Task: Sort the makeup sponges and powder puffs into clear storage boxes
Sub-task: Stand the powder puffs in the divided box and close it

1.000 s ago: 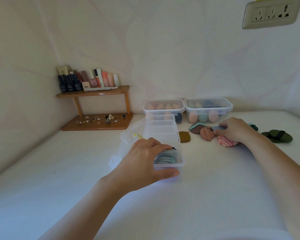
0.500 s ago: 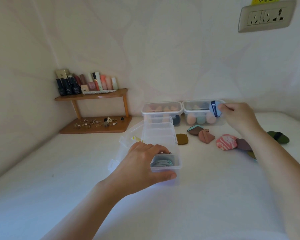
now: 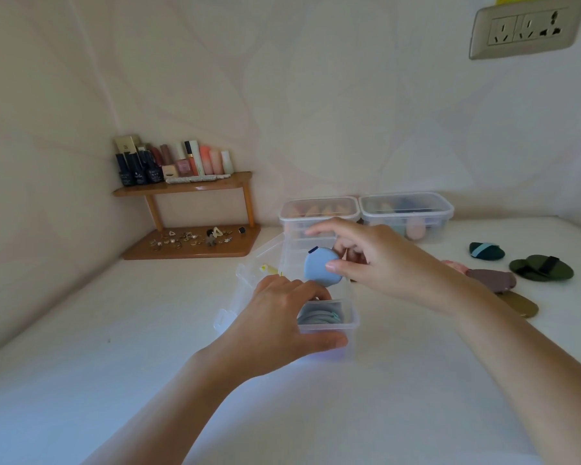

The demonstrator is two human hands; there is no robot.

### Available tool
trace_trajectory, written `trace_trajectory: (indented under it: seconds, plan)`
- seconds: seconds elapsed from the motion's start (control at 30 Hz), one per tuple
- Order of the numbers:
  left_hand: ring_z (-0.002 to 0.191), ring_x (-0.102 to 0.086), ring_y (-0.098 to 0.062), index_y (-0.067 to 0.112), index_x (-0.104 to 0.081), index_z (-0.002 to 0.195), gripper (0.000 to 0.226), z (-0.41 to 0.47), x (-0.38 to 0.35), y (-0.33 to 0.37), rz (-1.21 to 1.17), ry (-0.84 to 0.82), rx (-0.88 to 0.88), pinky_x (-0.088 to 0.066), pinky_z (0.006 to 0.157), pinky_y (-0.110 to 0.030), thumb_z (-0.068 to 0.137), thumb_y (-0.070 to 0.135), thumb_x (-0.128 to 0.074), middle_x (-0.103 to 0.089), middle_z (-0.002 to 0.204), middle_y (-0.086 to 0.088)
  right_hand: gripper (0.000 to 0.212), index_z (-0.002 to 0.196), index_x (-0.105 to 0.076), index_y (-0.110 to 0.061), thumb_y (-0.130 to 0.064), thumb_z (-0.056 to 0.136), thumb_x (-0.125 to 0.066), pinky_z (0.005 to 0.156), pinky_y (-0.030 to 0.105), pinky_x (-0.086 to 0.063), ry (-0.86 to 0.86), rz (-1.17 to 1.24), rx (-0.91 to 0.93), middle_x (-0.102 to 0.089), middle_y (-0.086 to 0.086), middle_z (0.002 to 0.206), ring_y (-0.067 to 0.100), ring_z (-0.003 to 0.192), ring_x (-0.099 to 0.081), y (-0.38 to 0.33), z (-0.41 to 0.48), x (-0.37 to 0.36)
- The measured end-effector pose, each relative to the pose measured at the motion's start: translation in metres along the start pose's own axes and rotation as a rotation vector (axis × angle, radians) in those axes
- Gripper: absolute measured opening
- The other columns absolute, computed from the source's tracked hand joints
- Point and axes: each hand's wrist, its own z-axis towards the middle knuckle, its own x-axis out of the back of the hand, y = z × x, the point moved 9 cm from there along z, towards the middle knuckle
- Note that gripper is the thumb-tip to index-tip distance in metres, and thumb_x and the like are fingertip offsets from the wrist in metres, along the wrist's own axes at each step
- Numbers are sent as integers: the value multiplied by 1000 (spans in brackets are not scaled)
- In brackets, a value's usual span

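Observation:
My right hand (image 3: 379, 260) pinches a light blue powder puff (image 3: 320, 267) just above the long clear storage box (image 3: 349, 322) in the middle of the white table. My left hand (image 3: 282, 317) grips the box's near end, thumb on its front wall. Blue-grey puffs (image 3: 319, 315) are stacked in its nearest compartment. Loose puffs lie to the right: a dark teal one (image 3: 486, 251), a dark green one (image 3: 541, 267), a mauve one (image 3: 492, 280) and an olive-brown one (image 3: 519, 303). A pink puff is mostly hidden behind my right wrist.
Two lidded clear boxes (image 3: 319, 213) (image 3: 406, 209) holding makeup sponges stand against the back wall. A wooden corner shelf (image 3: 188, 187) with cosmetics bottles and small jewellery stands at the back left. A wall socket (image 3: 525, 28) is at the upper right.
My right hand lifted the blue puff from the pile at the right, then carried it left to above the open box. My left hand has stayed on the box.

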Motion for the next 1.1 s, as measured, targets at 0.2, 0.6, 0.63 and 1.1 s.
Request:
trace_trajectory:
  seconds: [0.2, 0.6, 0.63, 1.1]
  plan:
    - [95, -39, -7, 36, -56, 113, 52, -1, 1, -1, -2, 45, -14, -30, 75, -9, 69, 63, -67, -54, 97, 15, 15, 98, -62, -28, -23, 85, -69, 68, 19, -43, 45, -97, -2, -58, -20, 73, 0, 67, -53, -6, -1, 6]
    - [97, -40, -5, 39, -57, 111, 52, -2, 2, -1, -42, 96, -25, -32, 75, -8, 66, 62, -69, -59, 101, 14, 24, 113, -72, -23, -20, 90, -63, 64, 7, -35, -42, -225, 76, -48, -17, 67, -11, 70, -49, -19, -1, -11]
    - [97, -40, -5, 38, -57, 112, 52, -2, 3, 0, -41, 104, -27, -32, 76, -7, 66, 61, -70, -59, 102, 15, 24, 112, -71, -22, -20, 90, -63, 63, 8, -34, -44, -245, 76, -54, -14, 71, -5, 68, -49, -19, -1, -12]
    - [96, -44, 0, 32, -59, 113, 58, -3, 5, 0, -23, 175, -47, -38, 81, -11, 64, 60, -73, -52, 104, 16, 7, 90, -73, -22, -24, 85, -69, 58, 7, -35, -62, -377, 6, -67, -11, 90, -5, 65, -49, -13, 0, -16]
